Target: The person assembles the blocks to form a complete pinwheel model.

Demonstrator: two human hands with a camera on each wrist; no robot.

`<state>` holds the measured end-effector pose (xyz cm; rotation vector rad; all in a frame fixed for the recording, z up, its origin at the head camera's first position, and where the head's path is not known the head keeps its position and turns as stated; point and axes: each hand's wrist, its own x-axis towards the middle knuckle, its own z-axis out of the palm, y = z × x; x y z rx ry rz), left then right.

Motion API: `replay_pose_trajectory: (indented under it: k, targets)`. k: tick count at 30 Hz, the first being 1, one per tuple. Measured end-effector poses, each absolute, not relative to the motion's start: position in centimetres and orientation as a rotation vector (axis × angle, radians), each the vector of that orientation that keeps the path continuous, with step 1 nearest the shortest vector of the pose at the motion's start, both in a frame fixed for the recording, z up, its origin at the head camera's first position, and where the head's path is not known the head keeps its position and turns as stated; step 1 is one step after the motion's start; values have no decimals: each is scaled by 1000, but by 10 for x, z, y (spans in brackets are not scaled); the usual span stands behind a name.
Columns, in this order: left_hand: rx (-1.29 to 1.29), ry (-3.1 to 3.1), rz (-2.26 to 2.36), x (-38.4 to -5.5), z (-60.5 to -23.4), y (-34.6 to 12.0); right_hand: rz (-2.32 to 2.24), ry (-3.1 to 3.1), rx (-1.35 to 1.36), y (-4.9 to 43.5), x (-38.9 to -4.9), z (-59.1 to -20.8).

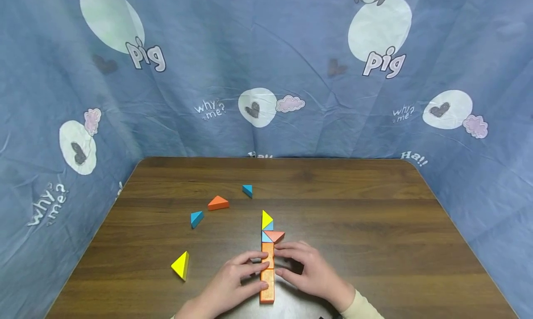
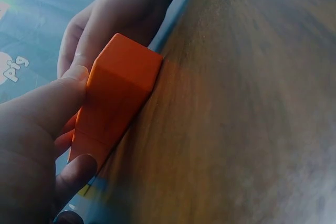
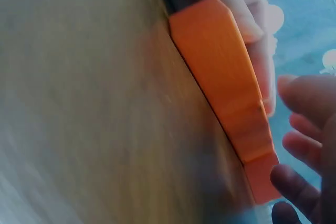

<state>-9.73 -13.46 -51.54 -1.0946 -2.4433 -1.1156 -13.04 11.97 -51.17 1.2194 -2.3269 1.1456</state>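
Two orange rectangular blocks lie end to end in the head view, a lower one (image 1: 268,296) and an upper one (image 1: 269,247). Beyond them the line continues with small blue triangles (image 1: 265,237), an orange triangle (image 1: 275,236) jutting to the right, and a yellow triangle (image 1: 266,219) at the far end. My left hand (image 1: 229,279) touches the left side of the orange blocks with thumb and spread fingertips. On the right side, my right hand (image 1: 310,269) has its fingers at the upper block; its thumb stands slightly off the orange block (image 3: 215,61) in the right wrist view.
Loose on the brown wooden table (image 1: 374,217) to the left are a yellow triangle (image 1: 181,265), a blue triangle (image 1: 196,219), an orange triangle (image 1: 218,203) and another blue triangle (image 1: 248,190). A blue printed curtain (image 1: 325,134) surrounds the back and sides.
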Motion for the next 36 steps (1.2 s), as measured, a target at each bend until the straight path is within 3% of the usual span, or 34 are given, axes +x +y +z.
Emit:
replay_pose_trajectory:
  k: [36]
  targets:
    - [-1084, -2424, -1101, -98, -518, -133, 1075, -2510, 1153, 117, -127, -518]
